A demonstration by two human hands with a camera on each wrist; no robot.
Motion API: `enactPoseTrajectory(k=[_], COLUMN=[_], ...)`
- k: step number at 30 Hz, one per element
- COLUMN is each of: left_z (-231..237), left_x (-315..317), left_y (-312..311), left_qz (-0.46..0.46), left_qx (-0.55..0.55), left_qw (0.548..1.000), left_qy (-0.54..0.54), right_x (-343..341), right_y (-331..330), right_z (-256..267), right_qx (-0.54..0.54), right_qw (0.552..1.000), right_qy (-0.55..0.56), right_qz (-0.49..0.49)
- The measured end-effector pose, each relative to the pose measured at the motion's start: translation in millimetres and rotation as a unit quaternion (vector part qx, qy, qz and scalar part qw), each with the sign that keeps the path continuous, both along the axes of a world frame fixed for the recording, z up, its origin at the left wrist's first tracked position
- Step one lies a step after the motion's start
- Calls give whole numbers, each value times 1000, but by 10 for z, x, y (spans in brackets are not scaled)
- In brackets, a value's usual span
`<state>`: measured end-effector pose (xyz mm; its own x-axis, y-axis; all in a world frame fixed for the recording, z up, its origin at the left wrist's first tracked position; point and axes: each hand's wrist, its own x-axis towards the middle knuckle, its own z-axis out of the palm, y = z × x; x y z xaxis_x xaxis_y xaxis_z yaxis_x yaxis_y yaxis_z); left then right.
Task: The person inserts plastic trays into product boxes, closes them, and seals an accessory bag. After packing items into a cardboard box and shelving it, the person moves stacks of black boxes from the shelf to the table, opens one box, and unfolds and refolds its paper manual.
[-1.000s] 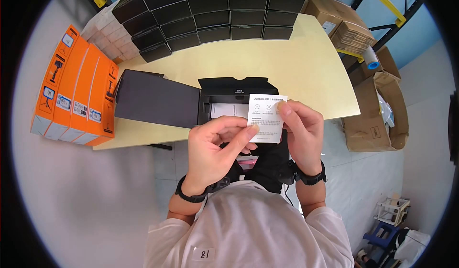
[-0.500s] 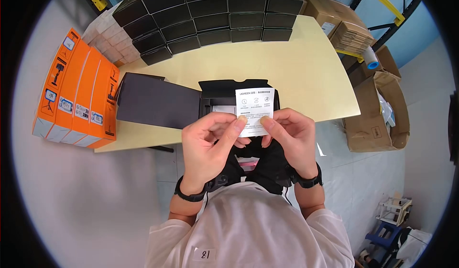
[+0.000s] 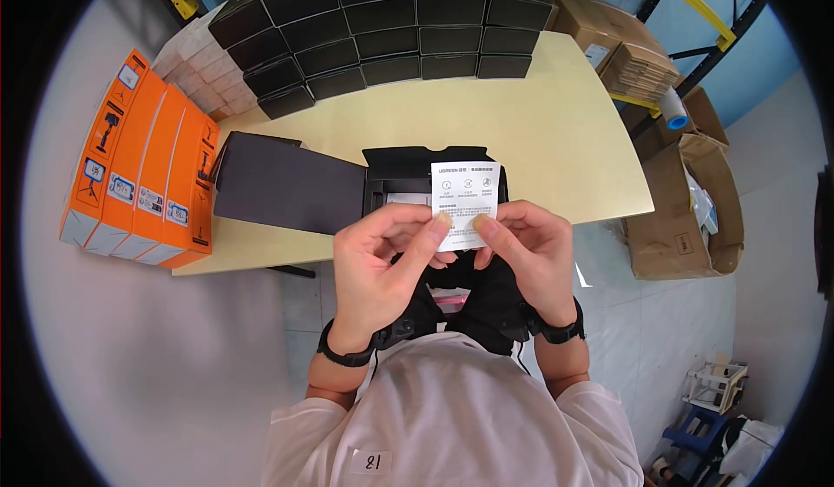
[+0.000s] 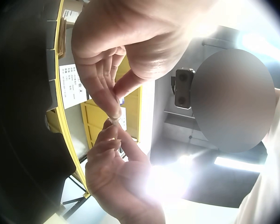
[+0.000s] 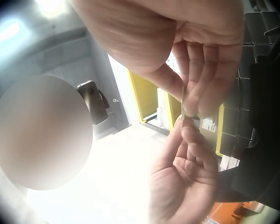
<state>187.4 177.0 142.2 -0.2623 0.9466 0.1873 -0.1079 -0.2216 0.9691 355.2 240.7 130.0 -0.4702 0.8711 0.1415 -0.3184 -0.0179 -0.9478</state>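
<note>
Between both hands, a small white printed card is held up with its text facing the head camera. My left hand pinches its lower left part, thumb on the printed side. On the lower right my right hand pinches it the same way. The right wrist view shows the card edge-on as a thin line between the fingertips. Behind the card on the table lies an opened black box, its lid spread to the left. White paper shows inside it, partly hidden by the card.
Stacked black boxes line the back of the pale table. Orange boxes stand at the left, beside small whitish boxes. To the right are flattened cartons and an open cardboard box on the floor.
The card has moved left and slightly up from a second ago. My right hand's grip went from the card's upper right to its lower right. Over the last half second, little has shifted.
</note>
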Motion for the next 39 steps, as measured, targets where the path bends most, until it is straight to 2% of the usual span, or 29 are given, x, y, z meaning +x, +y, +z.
enactPoseTrajectory(k=[10, 13, 15, 18, 19, 20, 21, 22, 24, 26, 28, 29, 31, 34, 35, 36, 37, 38, 39], left_z=[7, -8, 1, 26, 12, -11, -67, -46, 9, -45, -38, -40, -3, 11, 10, 8, -10, -13, -16], left_x=[-18, -14, 2, 22, 16, 12, -19, 30, 160, 114, 69, 26, -11, -9, -10, -14, -19, -39, -68], left_y=[-3, 3, 8, 22, 34, 41, 17, 16, 17, 12, 32, 31, 23, 27, 27, 21, 11, 2, -9], left_qz=[-34, -32, -32, -10, 30, 69, 46, 46, 8, -6, -1, 3, 5, 19, 9, -1, -2, 0, -28], left_qx=[-8, 9, 15, 4, -6, -16, -7, -7, 99, 95, 24, 22, 16, 13, 15, 17, -1, 0, -13], left_qw=[999, 999, 999, 1000, 998, 991, 992, 992, 990, 990, 999, 999, 999, 998, 998, 998, 998, 998, 999], left_qy=[-17, -20, -23, -5, 56, 117, 120, 120, -99, -103, -41, -24, -37, -63, -63, -63, -64, -65, -38], right_x=[12, -3, -5, -27, -52, -86, -108, -114, -120, -136, -148, -121, -28, -32, -40, -53, -72, -91, -111], right_y=[12, -26, -36, -53, -56, -58, -59, -57, -65, -86, -88, -99, -120, -73, -76, -86, -100, -116, -140], right_z=[-48, 13, 7, -37, -39, -40, -43, -53, -82, -98, -98, -82, -40, -117, -119, -105, -66, -22, 24], right_qx=[0, -7, 28, 63, 64, 228, 382, 382, 506, 516, 535, 536, 502, 457, 381, 381, 260, 135, 79], right_qw=[1000, 1000, 1000, 996, 996, 955, 871, 871, 776, 773, 767, 767, 823, 846, 892, 893, 948, 983, 991], right_qy=[30, 18, -6, -23, -23, -88, -149, -149, -202, -201, -197, -196, -154, -93, -59, -60, -26, 8, 23], right_qz=[9, 1, 2, -55, -54, -166, -271, -271, -318, -309, -296, -294, -219, -259, -234, -231, -181, -127, -103])
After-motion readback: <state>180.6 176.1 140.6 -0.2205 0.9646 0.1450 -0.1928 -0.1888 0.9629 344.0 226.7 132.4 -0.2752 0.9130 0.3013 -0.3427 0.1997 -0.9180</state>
